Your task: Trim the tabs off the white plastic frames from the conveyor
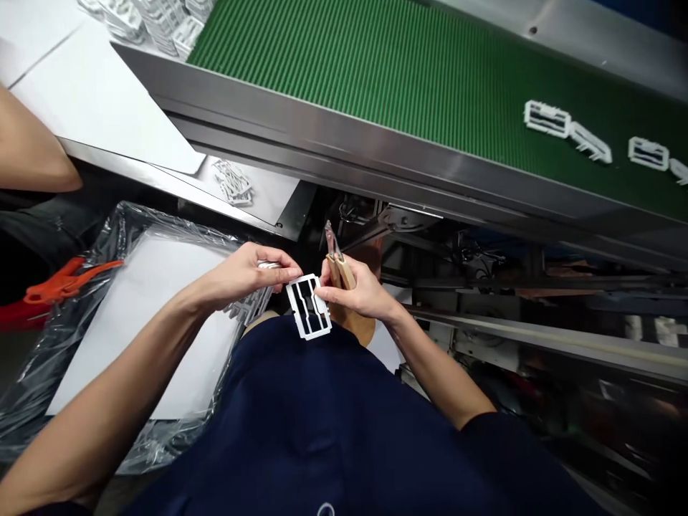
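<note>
A white plastic frame (295, 304) with slots through it is in front of my body. My left hand (248, 271) is closed, with thumb and fingertips at the frame's upper left corner. More white plastic shows behind its fingers, partly hidden. My right hand (362, 288) is closed round a pair of cutting pliers (339, 266) with tan handles, its jaws pointing up and away from me. The right thumb touches the frame's right edge.
Beyond my hands runs a green ribbed conveyor belt (344, 64) carrying white plastic parts (547, 119). Stacked white parts (161, 21) and a small pile (233, 182) lie at left. A plastic-lined container (121, 218) has orange-handled pliers (67, 282) at its edge. Another person's arm (32, 147) is at far left.
</note>
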The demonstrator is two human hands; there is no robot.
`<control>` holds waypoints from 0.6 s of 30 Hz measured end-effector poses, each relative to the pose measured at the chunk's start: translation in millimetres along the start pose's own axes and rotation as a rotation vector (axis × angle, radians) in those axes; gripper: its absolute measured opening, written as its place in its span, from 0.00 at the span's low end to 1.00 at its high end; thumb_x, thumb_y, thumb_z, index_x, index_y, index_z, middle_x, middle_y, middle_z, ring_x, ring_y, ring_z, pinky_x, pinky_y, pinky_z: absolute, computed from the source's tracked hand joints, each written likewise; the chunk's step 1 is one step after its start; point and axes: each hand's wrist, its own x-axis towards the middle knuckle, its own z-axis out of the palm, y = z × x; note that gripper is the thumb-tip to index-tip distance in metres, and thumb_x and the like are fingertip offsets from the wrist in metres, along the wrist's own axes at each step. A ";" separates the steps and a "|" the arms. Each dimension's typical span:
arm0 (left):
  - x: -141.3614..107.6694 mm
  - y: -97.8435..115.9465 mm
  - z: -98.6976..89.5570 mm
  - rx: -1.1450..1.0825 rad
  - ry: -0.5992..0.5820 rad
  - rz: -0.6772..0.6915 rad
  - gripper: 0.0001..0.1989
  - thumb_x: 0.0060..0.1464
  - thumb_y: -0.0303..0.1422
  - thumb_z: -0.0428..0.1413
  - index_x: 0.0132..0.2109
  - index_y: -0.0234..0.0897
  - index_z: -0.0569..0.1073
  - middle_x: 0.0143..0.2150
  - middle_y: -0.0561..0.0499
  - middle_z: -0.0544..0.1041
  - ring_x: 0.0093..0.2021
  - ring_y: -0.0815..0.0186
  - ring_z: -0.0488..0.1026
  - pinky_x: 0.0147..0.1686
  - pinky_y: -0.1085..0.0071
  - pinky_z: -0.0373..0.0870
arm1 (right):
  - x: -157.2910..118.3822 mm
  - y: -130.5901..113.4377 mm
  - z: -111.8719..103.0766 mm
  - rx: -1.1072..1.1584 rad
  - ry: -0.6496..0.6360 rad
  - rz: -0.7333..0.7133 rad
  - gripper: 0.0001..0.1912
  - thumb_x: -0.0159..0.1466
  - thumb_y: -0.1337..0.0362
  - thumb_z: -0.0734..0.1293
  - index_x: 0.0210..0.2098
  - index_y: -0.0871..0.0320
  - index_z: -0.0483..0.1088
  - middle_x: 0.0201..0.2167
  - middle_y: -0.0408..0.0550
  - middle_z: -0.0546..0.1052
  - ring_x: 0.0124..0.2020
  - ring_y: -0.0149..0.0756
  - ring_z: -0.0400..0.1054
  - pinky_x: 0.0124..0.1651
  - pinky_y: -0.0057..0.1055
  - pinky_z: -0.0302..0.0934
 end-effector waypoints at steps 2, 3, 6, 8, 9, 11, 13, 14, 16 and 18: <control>5.2 -0.6 -0.3 0.073 -0.073 -0.012 0.12 0.50 0.41 0.59 0.31 0.36 0.77 0.25 0.51 0.73 0.27 0.67 0.67 0.26 0.74 0.61 | 2.7 3.1 -1.5 0.011 -0.044 0.009 0.15 0.52 0.64 0.72 0.32 0.60 0.62 0.27 0.39 0.67 0.28 0.26 0.62 0.32 0.25 0.60; 7.3 -2.4 0.2 0.085 -0.095 -0.014 0.12 0.50 0.41 0.59 0.30 0.36 0.76 0.24 0.52 0.72 0.26 0.68 0.66 0.26 0.75 0.60 | 4.0 4.7 -2.5 0.019 -0.057 0.014 0.15 0.51 0.64 0.72 0.32 0.60 0.62 0.27 0.39 0.66 0.27 0.26 0.61 0.32 0.25 0.59; 12.0 -10.2 1.6 0.082 -0.136 0.004 0.11 0.51 0.39 0.58 0.28 0.36 0.75 0.24 0.54 0.71 0.26 0.68 0.65 0.26 0.75 0.60 | 7.4 10.2 -5.9 0.074 -0.087 0.045 0.16 0.51 0.64 0.73 0.32 0.60 0.62 0.27 0.39 0.67 0.27 0.26 0.62 0.30 0.25 0.60; 13.9 -14.4 1.7 0.066 -0.156 0.006 0.10 0.51 0.38 0.58 0.28 0.37 0.74 0.24 0.54 0.71 0.27 0.68 0.65 0.27 0.76 0.61 | 9.1 14.3 -7.3 0.139 -0.109 0.073 0.17 0.51 0.63 0.73 0.33 0.60 0.61 0.26 0.39 0.68 0.26 0.26 0.63 0.31 0.26 0.61; 14.4 -15.7 1.7 0.058 -0.164 0.005 0.09 0.51 0.38 0.58 0.28 0.37 0.74 0.24 0.54 0.71 0.27 0.68 0.65 0.27 0.76 0.61 | 9.8 16.2 -7.7 0.165 -0.117 0.086 0.18 0.51 0.62 0.73 0.33 0.59 0.61 0.25 0.38 0.68 0.26 0.27 0.64 0.30 0.26 0.62; 14.9 -16.9 1.8 0.048 -0.171 -0.003 0.09 0.50 0.37 0.58 0.27 0.37 0.73 0.24 0.55 0.71 0.27 0.68 0.65 0.28 0.76 0.61 | 11.1 19.2 -7.8 0.194 -0.126 0.100 0.18 0.51 0.62 0.73 0.33 0.59 0.60 0.25 0.38 0.68 0.25 0.27 0.64 0.30 0.27 0.62; 14.8 -17.2 2.4 0.049 -0.171 -0.014 0.09 0.50 0.37 0.58 0.27 0.37 0.73 0.24 0.55 0.70 0.27 0.69 0.65 0.28 0.77 0.61 | 12.4 20.9 -7.7 0.199 -0.135 0.108 0.18 0.51 0.62 0.73 0.33 0.59 0.61 0.26 0.39 0.69 0.25 0.26 0.64 0.30 0.26 0.63; 14.7 -17.4 2.9 0.048 -0.171 -0.020 0.09 0.51 0.37 0.58 0.27 0.37 0.73 0.24 0.56 0.70 0.27 0.69 0.65 0.28 0.77 0.61 | 13.0 21.4 -7.7 0.204 -0.145 0.115 0.18 0.51 0.62 0.73 0.33 0.59 0.61 0.26 0.39 0.69 0.25 0.27 0.64 0.30 0.26 0.63; 14.4 -18.1 4.2 0.041 -0.171 -0.030 0.09 0.51 0.37 0.58 0.27 0.37 0.72 0.24 0.56 0.70 0.27 0.69 0.65 0.28 0.77 0.61 | 14.2 22.2 -7.8 0.222 -0.163 0.133 0.19 0.50 0.62 0.74 0.33 0.59 0.60 0.25 0.39 0.69 0.25 0.27 0.64 0.30 0.26 0.63; 14.0 -19.0 5.5 0.035 -0.169 -0.036 0.10 0.52 0.37 0.57 0.27 0.36 0.72 0.24 0.56 0.70 0.27 0.69 0.65 0.29 0.77 0.61 | 15.2 23.2 -8.1 0.240 -0.172 0.148 0.19 0.50 0.62 0.73 0.33 0.59 0.60 0.25 0.38 0.69 0.24 0.27 0.64 0.30 0.27 0.63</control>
